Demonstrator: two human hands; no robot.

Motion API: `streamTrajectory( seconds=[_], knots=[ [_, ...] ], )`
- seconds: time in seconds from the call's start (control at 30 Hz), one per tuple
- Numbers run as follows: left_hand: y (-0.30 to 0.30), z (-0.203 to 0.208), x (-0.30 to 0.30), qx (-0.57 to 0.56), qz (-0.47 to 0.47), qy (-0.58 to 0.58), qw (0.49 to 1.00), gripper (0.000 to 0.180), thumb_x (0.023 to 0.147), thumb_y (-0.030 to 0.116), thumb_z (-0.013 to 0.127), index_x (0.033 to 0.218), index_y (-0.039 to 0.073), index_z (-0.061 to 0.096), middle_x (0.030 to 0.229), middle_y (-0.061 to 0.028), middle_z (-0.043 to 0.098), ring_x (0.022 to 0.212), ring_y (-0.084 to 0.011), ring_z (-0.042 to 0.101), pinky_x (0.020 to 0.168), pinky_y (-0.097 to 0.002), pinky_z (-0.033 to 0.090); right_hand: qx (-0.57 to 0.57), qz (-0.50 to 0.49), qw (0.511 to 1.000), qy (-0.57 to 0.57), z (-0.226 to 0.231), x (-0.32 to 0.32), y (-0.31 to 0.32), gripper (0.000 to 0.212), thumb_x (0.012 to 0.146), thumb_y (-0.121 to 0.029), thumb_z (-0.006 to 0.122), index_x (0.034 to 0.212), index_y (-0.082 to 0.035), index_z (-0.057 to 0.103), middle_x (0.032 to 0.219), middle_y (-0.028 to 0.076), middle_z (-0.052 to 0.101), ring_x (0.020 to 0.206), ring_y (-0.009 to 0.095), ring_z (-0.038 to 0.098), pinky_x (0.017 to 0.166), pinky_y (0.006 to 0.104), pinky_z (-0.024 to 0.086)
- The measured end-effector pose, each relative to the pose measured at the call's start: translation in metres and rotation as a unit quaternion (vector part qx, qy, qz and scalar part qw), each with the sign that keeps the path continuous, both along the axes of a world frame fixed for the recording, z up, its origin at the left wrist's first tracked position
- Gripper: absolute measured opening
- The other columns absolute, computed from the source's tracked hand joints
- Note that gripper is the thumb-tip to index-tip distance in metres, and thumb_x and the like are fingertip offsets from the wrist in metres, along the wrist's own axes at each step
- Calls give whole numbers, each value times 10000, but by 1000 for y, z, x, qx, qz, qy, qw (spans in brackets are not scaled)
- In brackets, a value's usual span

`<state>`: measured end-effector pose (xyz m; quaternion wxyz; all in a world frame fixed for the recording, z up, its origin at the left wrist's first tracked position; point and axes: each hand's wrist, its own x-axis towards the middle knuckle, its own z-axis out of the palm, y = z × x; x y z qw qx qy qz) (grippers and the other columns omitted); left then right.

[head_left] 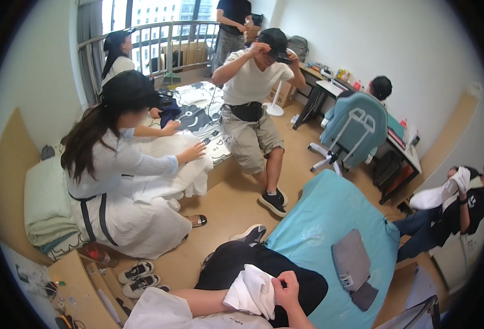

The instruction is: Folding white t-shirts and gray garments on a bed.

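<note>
A bunched white cloth (253, 290) lies over my lap, on my black clothing (228, 266). My left forearm (206, 301) runs into the cloth from the left, and the cloth hides that hand's fingers. At the cloth's right edge, my right hand (288, 288) has its fingers curled together, closed on the fabric. To the right, on the turquoise bed cover (318, 219), rest a folded grey garment (351, 257) and a smaller dark grey folded piece (364, 296).
A person seated at left spreads a white garment (170, 159); another sits on the patterned bed (198, 109), hands at a cap. At right someone holds white cloth (439, 189). Sneakers (140, 277) stand by a wooden shelf unit (77, 274). A teal chair (357, 129) faces the desk.
</note>
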<state>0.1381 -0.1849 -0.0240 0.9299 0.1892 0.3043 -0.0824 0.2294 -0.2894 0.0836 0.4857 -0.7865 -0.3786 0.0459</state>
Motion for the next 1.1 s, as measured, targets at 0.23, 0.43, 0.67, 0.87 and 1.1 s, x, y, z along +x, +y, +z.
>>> streamTrajectory(
  seconds=[0.23, 0.43, 0.67, 0.87, 1.1],
  knots=[
    [7, 4, 8, -5, -67, -40, 997, 487, 1030, 452, 488, 1355, 90, 516, 1212, -144, 650, 1094, -262, 636, 1002, -434, 503, -64, 38, 995, 60, -5, -16, -6, 133, 747, -62, 758, 830, -25, 662, 812, 85, 633, 729, 177, 637, 663, 281, 511],
    [30, 0, -15, 9, -112, -43, 993, 486, 1031, 453, 487, 1353, 91, 517, 1208, -144, 652, 1091, -261, 638, 1001, -436, 505, -140, 73, 984, 77, -30, -24, 20, 212, 819, -176, 764, 792, -14, 629, 655, 99, 603, 598, 154, 587, 575, 303, 472],
    [62, -6, -34, 24, -151, -42, 987, 485, 1031, 455, 485, 1351, 92, 517, 1204, -143, 654, 1087, -260, 640, 1000, -438, 507, 140, -71, 918, 365, -13, 28, 43, 155, 987, -195, 597, 859, -109, 595, 818, -32, 607, 740, 76, 556, 679, 263, 468],
    [101, 1, -40, 68, -154, -18, 986, 484, 1031, 456, 483, 1349, 93, 518, 1200, -143, 657, 1084, -259, 642, 999, -440, 509, 318, -103, 870, 362, 46, 89, -15, 523, 978, -507, 504, 1075, -15, 651, 1049, 127, 700, 966, 279, 679, 885, 416, 530],
    [161, 69, -32, 165, 117, -83, 976, 339, 1035, 379, 488, 1041, 48, 562, 782, -59, 591, 824, -235, 634, 750, -419, 538, 554, -110, 760, 323, 189, 48, -32, 459, 991, -476, 459, 1171, -81, 608, 1171, 125, 658, 1109, 305, 640, 946, 463, 521]
  ],
)
